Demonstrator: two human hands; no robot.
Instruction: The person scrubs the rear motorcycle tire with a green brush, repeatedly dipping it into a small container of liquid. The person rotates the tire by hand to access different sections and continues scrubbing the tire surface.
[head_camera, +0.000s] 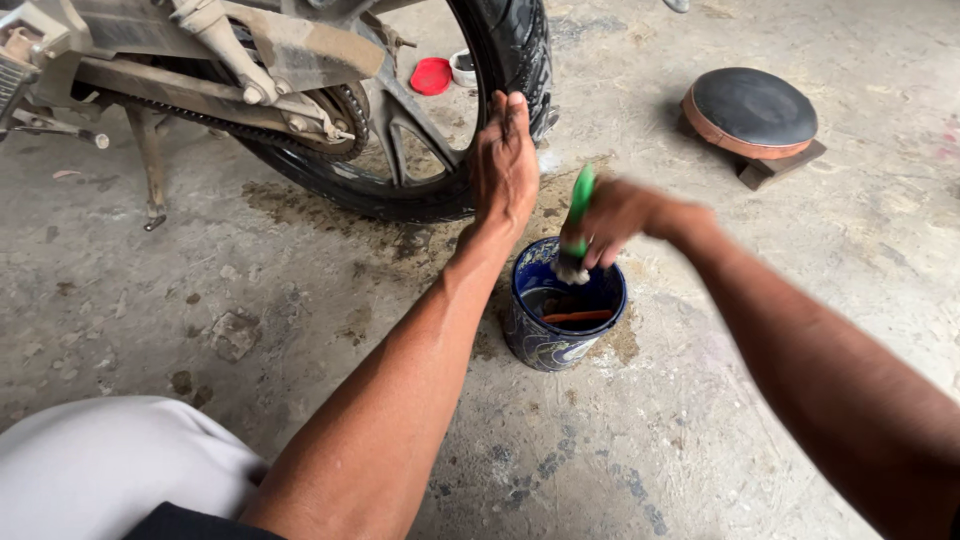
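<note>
My left hand (503, 160) is stretched forward with its fingers straight and together, at the rim of a motorcycle's rear wheel (500, 60). My right hand (615, 220) is motion-blurred and grips a green-handled brush (578, 205), bristles down over a blue can (530, 340). The can stands on the concrete and holds dark liquid and an orange object. The motorcycle's chain and sprocket (345, 105) lie left of the wheel hub.
A low round stool with a black seat (752, 108) stands at the back right. A red lid (431, 76) and a small white container (463, 68) lie behind the wheel. Oil stains mark the concrete floor under the wheel. My knee in grey cloth (100, 470) fills the lower left.
</note>
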